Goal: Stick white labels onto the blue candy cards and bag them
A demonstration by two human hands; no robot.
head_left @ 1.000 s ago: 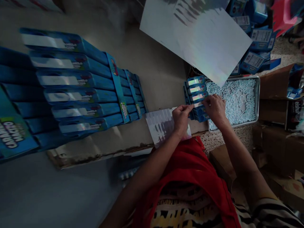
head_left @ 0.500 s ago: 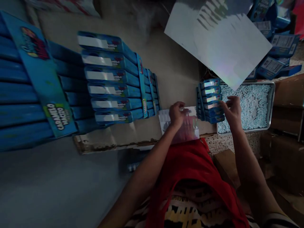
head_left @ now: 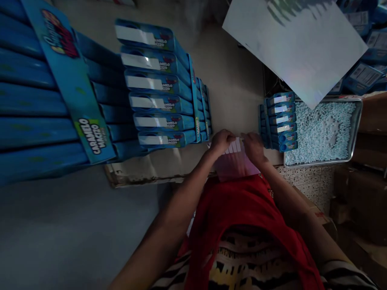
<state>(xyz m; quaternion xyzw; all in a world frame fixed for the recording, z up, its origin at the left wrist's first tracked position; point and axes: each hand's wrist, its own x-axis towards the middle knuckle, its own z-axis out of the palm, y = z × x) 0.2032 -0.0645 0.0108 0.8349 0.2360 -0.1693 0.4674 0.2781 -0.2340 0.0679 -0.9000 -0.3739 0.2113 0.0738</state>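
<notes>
A glossy sheet of white stickers [head_left: 234,166] lies at the table's front edge against the red apron. My left hand [head_left: 222,141] pinches at its upper edge, thumb and fingers together. Right beside it, my right hand [head_left: 254,148] is closed over the sheet's upper right part; what its fingertips hold is too small to tell. Just right of that hand stands a small banded stack of blue boxes [head_left: 276,124]. White stickers cover the ends of its upper boxes; the lowest two show round openings.
Larger banded stacks of blue caramel boxes [head_left: 161,82] fill the left of the table [head_left: 234,84]. A metal tray [head_left: 355,135] of pale blue pellets is at the right. Above it lies a big white sheet [head_left: 293,52], near loose blue boxes [head_left: 363,76]. Cardboard boxes stand lower right.
My right hand has moved left from the small stack's box ends to the sticker sheet, close to my left hand. My left hand stays at the sheet. The view has shifted slightly.
</notes>
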